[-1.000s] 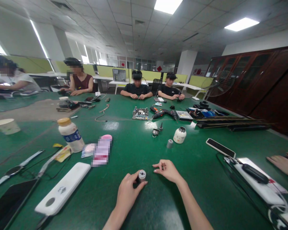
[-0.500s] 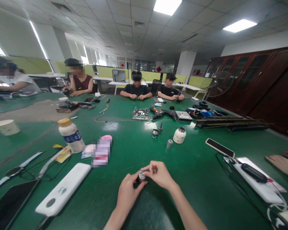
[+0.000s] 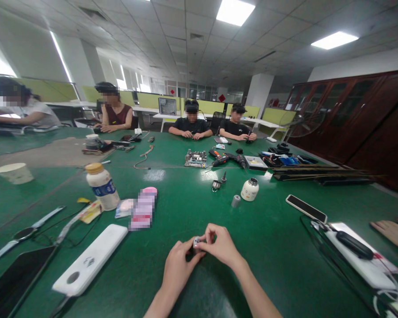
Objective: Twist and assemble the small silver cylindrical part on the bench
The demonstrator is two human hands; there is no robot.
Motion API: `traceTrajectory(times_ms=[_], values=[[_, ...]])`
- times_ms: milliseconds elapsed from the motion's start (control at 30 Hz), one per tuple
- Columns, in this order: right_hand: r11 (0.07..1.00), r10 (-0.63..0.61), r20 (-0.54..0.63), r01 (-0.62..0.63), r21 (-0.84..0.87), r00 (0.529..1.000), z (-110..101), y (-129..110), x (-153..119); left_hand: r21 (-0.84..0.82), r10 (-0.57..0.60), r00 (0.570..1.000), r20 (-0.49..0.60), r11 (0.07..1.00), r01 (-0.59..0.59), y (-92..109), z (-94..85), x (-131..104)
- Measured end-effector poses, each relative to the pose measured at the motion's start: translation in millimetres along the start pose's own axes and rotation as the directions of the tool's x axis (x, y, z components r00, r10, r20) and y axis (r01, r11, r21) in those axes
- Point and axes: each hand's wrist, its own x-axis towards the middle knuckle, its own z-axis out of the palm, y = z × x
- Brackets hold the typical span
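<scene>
Between the thumb and fingers of my left hand (image 3: 178, 265) is a small grey metal cylinder (image 3: 196, 243), held upright low over the green table (image 3: 172, 207). My right hand (image 3: 221, 244) is closed in a pinch at the cylinder's top, covering part of it; any smaller piece in that pinch is too small to make out. A similar grey cylinder (image 3: 236, 201) stands further out, beside a cream-coloured, open-mouthed bottle (image 3: 250, 190). Left of that lie a small metal clamp-like part (image 3: 216, 185) and a dark pointed fitting (image 3: 223, 177).
On the left are a white power bank (image 3: 91, 260), a yellow-capped bottle (image 3: 102, 187), a watch (image 3: 24, 234) and a paper cup (image 3: 15, 173). A phone (image 3: 306, 208) and cables lie right, near another person's hand (image 3: 391, 234). Ahead are a circuit board (image 3: 195, 159), power drills (image 3: 228, 159) and several seated people.
My right hand's fingers have shifted slightly over the cylinder's top, hiding more of it. The left hand keeps its hold. The whole view has tilted slightly.
</scene>
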Motion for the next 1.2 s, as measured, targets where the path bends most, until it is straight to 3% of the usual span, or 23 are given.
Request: traceTrajectory(times_ms=[500, 600, 700, 833, 1033, 1200], values=[[0.997, -0.061, -0.003, 0.061, 0.05, 0.998, 2, -11, -1, -0.003, 0.002, 1.0, -0.008, 1.0, -0.002, -2, 0.9, 0], [0.997, -0.07, -0.009, 0.069, -0.03, 0.998, 9, -12, -3, 0.005, 0.001, 1.0, -0.014, 1.0, -0.001, -2, 0.9, 0], [0.989, -0.055, -0.089, 0.042, -0.144, 0.994, 16, -11, -3, 0.013, -0.002, 1.0, -0.024, 1.0, 0.003, -2, 1.8, 0], [0.983, -0.045, -0.139, 0.019, -0.181, 0.989, 17, -8, -3, 0.011, 0.015, 0.999, -0.035, 1.0, -0.015, -3, 2.5, 0], [0.996, -0.09, -0.009, 0.09, -0.021, 0.996, 8, -10, -3, -0.023, 0.03, 1.0, -0.009, 0.999, -0.03, -3, 0.8, -1], [0.975, -0.064, -0.065, 0.076, 0.21, 0.996, -7, -10, 1, -0.006, -0.004, 1.0, 0.0, 1.0, 0.004, -3, 1.6, 1]])
